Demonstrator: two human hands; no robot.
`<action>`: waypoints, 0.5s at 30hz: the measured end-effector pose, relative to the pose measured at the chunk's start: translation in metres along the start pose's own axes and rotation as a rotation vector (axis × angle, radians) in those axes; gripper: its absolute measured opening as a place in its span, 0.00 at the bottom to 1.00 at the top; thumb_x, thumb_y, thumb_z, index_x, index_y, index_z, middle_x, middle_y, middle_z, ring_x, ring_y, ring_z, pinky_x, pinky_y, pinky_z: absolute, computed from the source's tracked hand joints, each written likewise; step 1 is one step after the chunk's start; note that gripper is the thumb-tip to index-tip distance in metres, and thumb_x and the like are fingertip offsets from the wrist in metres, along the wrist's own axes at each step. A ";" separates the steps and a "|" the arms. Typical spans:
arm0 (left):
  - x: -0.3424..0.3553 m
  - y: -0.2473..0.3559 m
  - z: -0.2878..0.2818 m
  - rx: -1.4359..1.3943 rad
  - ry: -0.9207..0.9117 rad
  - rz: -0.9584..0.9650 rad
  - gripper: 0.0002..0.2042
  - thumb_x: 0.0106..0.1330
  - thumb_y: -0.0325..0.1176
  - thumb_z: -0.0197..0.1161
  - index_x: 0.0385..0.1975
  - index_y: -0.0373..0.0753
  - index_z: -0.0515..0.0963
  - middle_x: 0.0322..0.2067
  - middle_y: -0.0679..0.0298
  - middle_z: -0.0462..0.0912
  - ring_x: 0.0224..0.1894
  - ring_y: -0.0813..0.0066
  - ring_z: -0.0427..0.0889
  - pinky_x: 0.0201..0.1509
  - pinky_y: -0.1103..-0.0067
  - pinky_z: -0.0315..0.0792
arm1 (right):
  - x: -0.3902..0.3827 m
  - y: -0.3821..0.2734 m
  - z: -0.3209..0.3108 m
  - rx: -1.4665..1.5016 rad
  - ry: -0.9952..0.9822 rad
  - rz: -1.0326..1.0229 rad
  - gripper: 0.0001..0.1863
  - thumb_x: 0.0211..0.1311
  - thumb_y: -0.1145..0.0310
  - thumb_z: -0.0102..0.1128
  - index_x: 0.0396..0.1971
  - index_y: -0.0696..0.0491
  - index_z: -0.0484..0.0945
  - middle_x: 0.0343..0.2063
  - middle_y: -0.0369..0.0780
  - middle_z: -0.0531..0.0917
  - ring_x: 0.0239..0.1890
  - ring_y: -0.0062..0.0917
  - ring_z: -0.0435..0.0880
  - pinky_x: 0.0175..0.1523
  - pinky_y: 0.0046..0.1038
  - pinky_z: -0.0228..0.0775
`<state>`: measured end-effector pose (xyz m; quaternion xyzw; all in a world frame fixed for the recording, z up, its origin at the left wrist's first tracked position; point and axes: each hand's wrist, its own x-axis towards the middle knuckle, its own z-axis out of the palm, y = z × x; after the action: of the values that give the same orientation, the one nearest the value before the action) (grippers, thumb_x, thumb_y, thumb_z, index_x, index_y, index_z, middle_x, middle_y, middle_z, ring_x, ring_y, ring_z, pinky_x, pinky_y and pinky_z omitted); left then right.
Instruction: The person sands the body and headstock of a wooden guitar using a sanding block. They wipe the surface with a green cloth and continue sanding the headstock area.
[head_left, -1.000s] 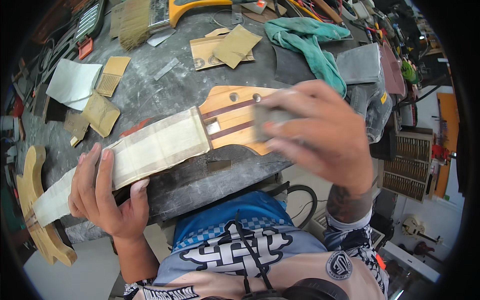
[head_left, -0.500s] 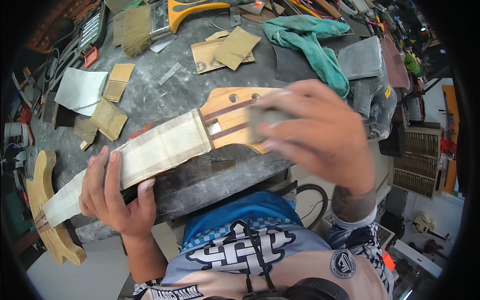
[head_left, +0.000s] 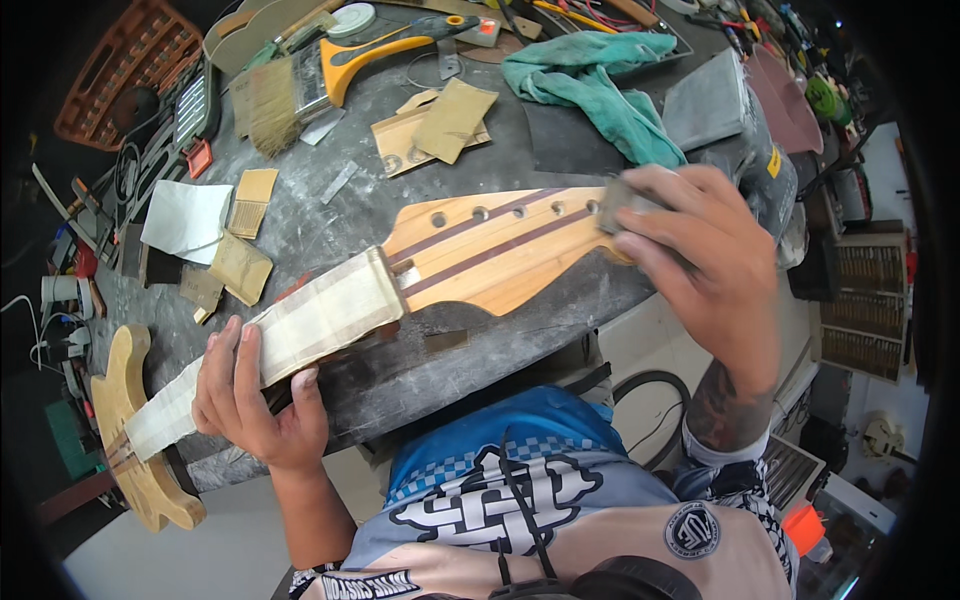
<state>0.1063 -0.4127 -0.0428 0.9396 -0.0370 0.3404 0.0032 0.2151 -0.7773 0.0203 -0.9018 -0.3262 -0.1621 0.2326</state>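
Observation:
A wooden guitar lies along the bench edge: its pale body (head_left: 120, 380) at left, its neck wrapped in cream tape (head_left: 318, 308), and its striped headstock (head_left: 495, 265) with a row of holes and a small slot. My left hand (head_left: 260, 410) grips the taped neck, fingers over the top and thumb along the near edge. My right hand (head_left: 715, 270) holds a grey sanding pad or block (head_left: 625, 200), slightly blurred, on the far right end of the headstock and partly hiding that end.
The grey bench (head_left: 330, 220) carries sandpaper pieces (head_left: 450, 115), a white sheet (head_left: 183, 215), a yellow-handled brush (head_left: 360, 60), a teal cloth (head_left: 580, 75) and a grey sander (head_left: 765, 160) at right. Tools crowd the back. A drawer rack (head_left: 860, 300) and black hose (head_left: 650, 385) are beyond the front edge.
My right hand with the grey pad has moved right along the headstock to its end, uncovering more holes and stripes. My left hand keeps its grip; the whole view has shifted.

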 end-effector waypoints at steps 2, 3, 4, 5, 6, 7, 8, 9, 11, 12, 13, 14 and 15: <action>0.000 -0.002 0.000 0.010 -0.017 0.006 0.27 0.75 0.55 0.56 0.58 0.36 0.80 0.57 0.54 0.84 0.62 0.54 0.78 0.68 0.66 0.58 | -0.018 -0.012 -0.017 -0.043 0.028 0.102 0.14 0.47 0.75 0.77 0.37 0.56 0.86 0.48 0.46 0.88 0.47 0.43 0.83 0.50 0.35 0.77; -0.001 -0.003 -0.002 0.011 -0.032 0.014 0.28 0.75 0.56 0.56 0.59 0.35 0.79 0.58 0.53 0.83 0.63 0.54 0.78 0.69 0.65 0.58 | -0.023 -0.018 -0.021 -0.010 0.037 0.115 0.15 0.46 0.75 0.77 0.36 0.56 0.86 0.48 0.45 0.87 0.46 0.42 0.83 0.49 0.35 0.77; -0.001 -0.004 -0.004 0.013 -0.047 0.020 0.29 0.75 0.56 0.56 0.59 0.34 0.79 0.58 0.53 0.83 0.63 0.53 0.77 0.69 0.64 0.58 | -0.027 -0.024 -0.024 0.023 0.046 0.127 0.15 0.45 0.75 0.78 0.36 0.55 0.86 0.47 0.45 0.87 0.45 0.42 0.83 0.47 0.35 0.78; 0.001 -0.004 -0.007 0.015 -0.061 0.027 0.30 0.75 0.57 0.55 0.60 0.33 0.79 0.59 0.52 0.83 0.64 0.52 0.77 0.70 0.64 0.58 | -0.033 -0.027 -0.026 0.056 0.055 0.139 0.15 0.44 0.75 0.79 0.35 0.55 0.87 0.46 0.45 0.86 0.44 0.41 0.83 0.46 0.34 0.78; 0.006 -0.003 -0.013 -0.007 -0.101 0.031 0.31 0.75 0.57 0.55 0.61 0.32 0.78 0.59 0.51 0.82 0.64 0.51 0.76 0.70 0.62 0.58 | -0.043 -0.025 -0.025 0.105 0.041 0.152 0.17 0.41 0.74 0.81 0.35 0.55 0.87 0.46 0.46 0.87 0.44 0.42 0.83 0.45 0.35 0.78; 0.013 -0.001 -0.021 -0.029 -0.142 0.032 0.32 0.75 0.57 0.55 0.62 0.31 0.77 0.60 0.50 0.81 0.65 0.49 0.76 0.71 0.61 0.58 | -0.053 -0.023 -0.024 0.171 0.046 0.166 0.17 0.41 0.74 0.81 0.36 0.55 0.88 0.46 0.46 0.87 0.44 0.42 0.83 0.45 0.35 0.78; 0.023 0.001 -0.031 -0.042 -0.181 0.031 0.33 0.75 0.58 0.55 0.63 0.30 0.76 0.61 0.49 0.81 0.66 0.48 0.75 0.72 0.60 0.58 | -0.062 -0.021 -0.022 0.242 0.054 0.174 0.18 0.41 0.74 0.81 0.36 0.55 0.88 0.46 0.46 0.87 0.43 0.42 0.83 0.45 0.35 0.78; 0.034 0.005 -0.038 -0.068 -0.228 0.066 0.35 0.75 0.59 0.54 0.63 0.29 0.75 0.61 0.48 0.80 0.67 0.47 0.75 0.72 0.59 0.58 | -0.071 -0.017 -0.018 0.309 0.059 0.179 0.18 0.40 0.74 0.81 0.36 0.55 0.88 0.46 0.46 0.87 0.43 0.41 0.84 0.45 0.34 0.78; 0.063 0.017 -0.050 -0.117 -0.324 0.128 0.38 0.74 0.61 0.54 0.64 0.27 0.74 0.63 0.47 0.78 0.68 0.45 0.73 0.73 0.58 0.57 | -0.086 -0.005 -0.008 0.470 0.082 0.187 0.18 0.40 0.74 0.82 0.36 0.55 0.89 0.45 0.47 0.88 0.42 0.41 0.84 0.45 0.34 0.78; 0.079 0.022 -0.053 -0.178 -0.431 0.207 0.41 0.71 0.64 0.56 0.66 0.27 0.72 0.65 0.46 0.76 0.69 0.47 0.72 0.73 0.56 0.58 | -0.092 0.000 -0.006 0.528 0.068 0.198 0.18 0.40 0.73 0.82 0.36 0.55 0.88 0.45 0.47 0.88 0.42 0.41 0.84 0.45 0.34 0.78; 0.098 0.033 -0.052 -0.224 -0.527 0.290 0.42 0.69 0.64 0.60 0.67 0.28 0.71 0.64 0.45 0.76 0.69 0.47 0.73 0.73 0.56 0.59 | -0.099 0.006 -0.002 0.584 0.053 0.212 0.17 0.40 0.73 0.82 0.35 0.55 0.88 0.44 0.48 0.89 0.42 0.41 0.84 0.44 0.34 0.78; 0.113 0.045 -0.046 -0.277 -0.623 0.369 0.43 0.67 0.63 0.63 0.68 0.28 0.70 0.64 0.45 0.76 0.68 0.47 0.73 0.72 0.56 0.61 | -0.106 0.009 0.002 0.596 0.063 0.233 0.17 0.38 0.72 0.82 0.33 0.56 0.88 0.44 0.49 0.89 0.41 0.41 0.84 0.44 0.34 0.78; 0.126 0.057 -0.038 -0.321 -0.669 0.407 0.42 0.65 0.60 0.66 0.68 0.28 0.70 0.63 0.45 0.77 0.67 0.46 0.74 0.71 0.56 0.62 | -0.111 0.011 0.002 0.623 0.048 0.249 0.17 0.37 0.72 0.82 0.32 0.56 0.88 0.44 0.49 0.89 0.41 0.41 0.84 0.43 0.34 0.78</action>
<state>0.1741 -0.4771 0.0663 0.9594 -0.2733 -0.0001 0.0702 0.1414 -0.8407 -0.0343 -0.8162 -0.2420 -0.0463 0.5225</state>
